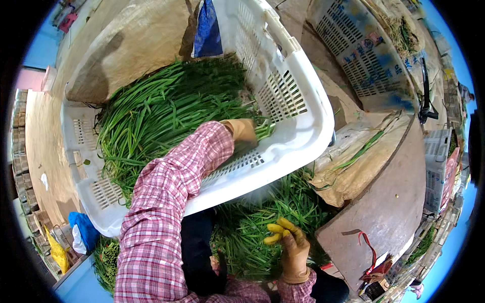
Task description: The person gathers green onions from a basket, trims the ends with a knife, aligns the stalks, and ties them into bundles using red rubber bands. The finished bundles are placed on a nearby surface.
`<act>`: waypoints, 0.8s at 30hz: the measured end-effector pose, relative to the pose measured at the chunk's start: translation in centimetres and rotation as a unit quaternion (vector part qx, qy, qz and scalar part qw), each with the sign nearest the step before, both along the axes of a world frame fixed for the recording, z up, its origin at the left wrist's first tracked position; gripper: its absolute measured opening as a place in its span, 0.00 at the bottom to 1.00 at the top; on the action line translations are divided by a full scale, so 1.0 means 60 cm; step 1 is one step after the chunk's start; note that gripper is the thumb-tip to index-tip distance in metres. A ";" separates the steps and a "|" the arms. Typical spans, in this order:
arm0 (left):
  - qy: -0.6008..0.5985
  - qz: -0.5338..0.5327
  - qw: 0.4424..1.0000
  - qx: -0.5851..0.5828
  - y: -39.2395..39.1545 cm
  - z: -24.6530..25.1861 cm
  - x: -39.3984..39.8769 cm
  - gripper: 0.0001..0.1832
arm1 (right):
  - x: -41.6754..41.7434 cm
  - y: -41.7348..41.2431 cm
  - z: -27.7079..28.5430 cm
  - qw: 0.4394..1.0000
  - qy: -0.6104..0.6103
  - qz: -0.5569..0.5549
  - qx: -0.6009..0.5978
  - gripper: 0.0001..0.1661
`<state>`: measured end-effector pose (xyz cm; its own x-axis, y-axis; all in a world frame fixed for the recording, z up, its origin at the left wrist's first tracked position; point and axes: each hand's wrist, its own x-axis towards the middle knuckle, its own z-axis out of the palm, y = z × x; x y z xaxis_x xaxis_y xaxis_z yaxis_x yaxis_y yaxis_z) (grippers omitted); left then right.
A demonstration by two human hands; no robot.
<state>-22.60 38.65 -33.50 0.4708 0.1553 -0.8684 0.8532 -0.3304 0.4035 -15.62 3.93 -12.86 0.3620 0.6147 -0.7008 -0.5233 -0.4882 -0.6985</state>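
Note:
Long leafy greens like garlic chives [159, 110] lie in a large white perforated plastic crate [235, 189]. My left hand [242, 132], in a tan glove, reaches into the crate at the stem ends near its right wall; its fingers are blurred and partly hidden, so its grip cannot be told. My right hand [286, 242], in a tan glove with yellow fingers, hangs with bent fingers and nothing seen between them. Loose green leaves [261, 227] lie in a pile below and behind it. Both sleeves are pink plaid.
A blue cloth or bag [207, 34] hangs at the crate's far side. Another white crate [363, 57] with blue marks stands at upper right. A few green blades [360, 151] lie on a brown sack beside a board [379, 212]. Blue and yellow bags [57, 250] are at lower left.

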 end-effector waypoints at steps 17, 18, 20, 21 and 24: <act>-0.325 0.382 0.850 -0.163 0.023 0.187 -0.119 0.30 | -0.021 0.001 0.008 0.995 -0.065 0.037 0.059 0.23; -0.360 0.397 0.827 -0.173 0.024 0.198 -0.133 0.29 | -0.022 0.003 0.012 0.994 -0.064 0.036 0.081 0.22; -0.404 0.427 0.785 -0.195 0.028 0.225 -0.162 0.29 | -0.017 0.020 0.030 0.989 -0.079 0.053 0.113 0.25; -0.404 0.413 0.803 -0.147 0.025 0.257 -0.170 0.29 | -0.007 0.033 0.046 0.984 -0.087 0.071 0.138 0.26; -0.436 0.427 0.787 -0.093 0.014 0.281 -0.198 0.35 | 0.006 0.100 0.092 0.946 -0.205 0.084 0.238 0.28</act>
